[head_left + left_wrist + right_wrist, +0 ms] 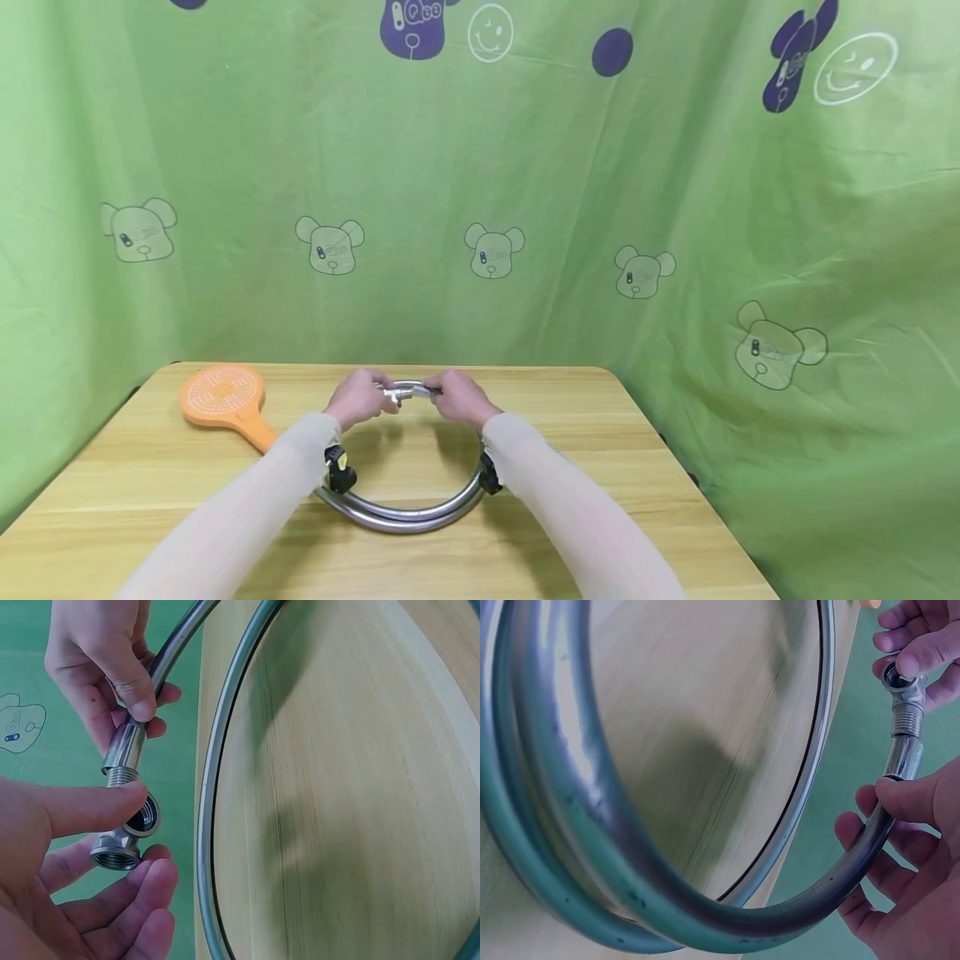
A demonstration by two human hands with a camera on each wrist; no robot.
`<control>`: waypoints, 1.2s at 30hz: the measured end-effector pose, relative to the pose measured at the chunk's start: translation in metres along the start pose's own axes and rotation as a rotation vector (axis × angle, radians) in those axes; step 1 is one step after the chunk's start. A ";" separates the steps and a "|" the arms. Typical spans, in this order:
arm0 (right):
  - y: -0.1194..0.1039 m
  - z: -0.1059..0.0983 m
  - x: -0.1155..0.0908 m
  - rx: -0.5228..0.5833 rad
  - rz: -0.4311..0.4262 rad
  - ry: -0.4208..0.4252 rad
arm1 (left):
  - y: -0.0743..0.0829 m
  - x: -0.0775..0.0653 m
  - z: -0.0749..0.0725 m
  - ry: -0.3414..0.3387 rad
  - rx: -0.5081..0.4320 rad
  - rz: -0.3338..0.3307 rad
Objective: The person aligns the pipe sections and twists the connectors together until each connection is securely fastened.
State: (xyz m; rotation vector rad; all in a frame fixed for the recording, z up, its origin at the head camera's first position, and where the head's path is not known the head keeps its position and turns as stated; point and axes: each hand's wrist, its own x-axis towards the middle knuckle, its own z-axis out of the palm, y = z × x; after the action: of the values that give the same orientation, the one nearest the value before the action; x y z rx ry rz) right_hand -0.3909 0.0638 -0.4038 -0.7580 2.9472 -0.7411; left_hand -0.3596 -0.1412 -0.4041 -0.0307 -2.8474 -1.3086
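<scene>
Between the thumb and fingers of my left hand point(358, 397) is a small silver tee fitting point(116, 847) with threaded openings. My right hand point(462, 398) pinches the end of a shiny metal shower hose point(780, 919), right by its smooth connector nut point(127, 746). Nut and tee are in line and meet, with several screw threads bare between them. How deep the thread sits inside the nut cannot be seen. The hose loops toward me in coils below both hands. An orange shower head point(222, 394) lies to the left, its handle running behind my left forearm.
A light wooden table point(600, 467) bears the hose loop and shower head. Behind it and along its right side hangs a green curtain point(420, 317) printed with bear faces. Dark wrist-camera mounts point(341, 471) sit under my wrists, close to the hose.
</scene>
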 end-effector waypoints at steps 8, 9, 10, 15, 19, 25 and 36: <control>0.001 0.004 0.002 0.011 -0.045 -0.028 | -0.003 0.001 -0.001 -0.008 -0.004 -0.005; 0.001 0.005 0.002 0.010 -0.048 -0.029 | -0.003 0.001 -0.002 -0.008 -0.004 -0.003; 0.000 0.005 0.002 0.012 -0.048 -0.033 | -0.003 0.001 -0.002 -0.008 -0.002 -0.001; -0.001 0.008 0.002 -0.009 -0.049 -0.036 | -0.005 -0.001 -0.003 -0.001 0.011 0.016; -0.003 0.009 0.002 -0.014 -0.051 -0.039 | -0.007 -0.001 -0.004 -0.005 0.014 0.028; -0.003 0.012 0.006 -0.015 -0.068 -0.043 | -0.009 0.003 -0.004 -0.019 0.008 0.041; 0.004 0.016 0.008 0.157 -0.090 -0.069 | -0.013 0.008 -0.003 -0.041 -0.009 0.071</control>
State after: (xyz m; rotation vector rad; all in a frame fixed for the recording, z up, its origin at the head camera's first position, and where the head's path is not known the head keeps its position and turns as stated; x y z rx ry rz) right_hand -0.3983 0.0561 -0.4188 -0.8884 2.7696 -0.9196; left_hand -0.3676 -0.1520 -0.4123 -0.1591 -2.8452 -1.3220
